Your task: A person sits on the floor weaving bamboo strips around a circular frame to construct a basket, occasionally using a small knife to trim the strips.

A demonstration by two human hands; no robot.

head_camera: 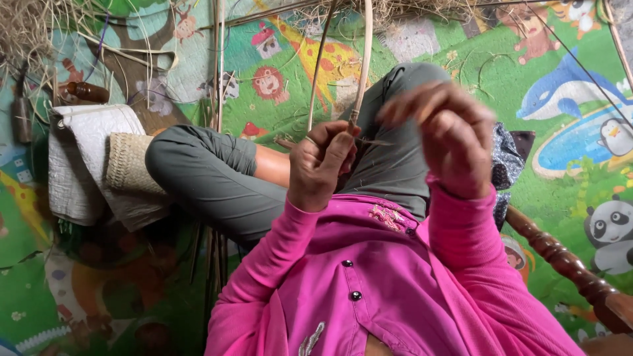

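Pale cane strip (363, 66) runs from my left hand (321, 168) up toward twelve o'clock, its long axis nearly upright, lower end pinched between thumb and fingers. My right hand (448, 142) hovers at three o'clock of that grip, blurred, fingers curled together, near a thin sliver (374, 141) pointing its way. The left is the one on the cane.

Both arms, in pink sleeves, rise in front of the chest. The left hand (321, 165) is curled into a loose fist, thumb pressed against the forefinger. The right hand (448, 135), blurred, hovers just beside it, fingers bent.
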